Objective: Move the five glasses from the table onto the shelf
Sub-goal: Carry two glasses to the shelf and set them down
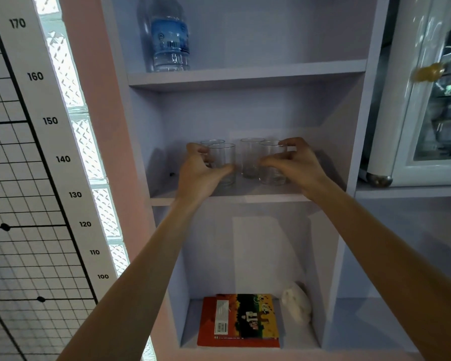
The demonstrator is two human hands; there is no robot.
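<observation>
My left hand [198, 173] wraps the front-left glass [222, 164], my right hand [294, 162] pinches the front-right glass [271, 165]; both stand on the middle shelf [245, 198], two more glasses just behind.

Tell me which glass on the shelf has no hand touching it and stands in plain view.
The back glass right of centre, standing between the two hands. The left hand grips the front-left glass, the right hand the front-right glass; the back-left glass is mostly hidden.
</observation>
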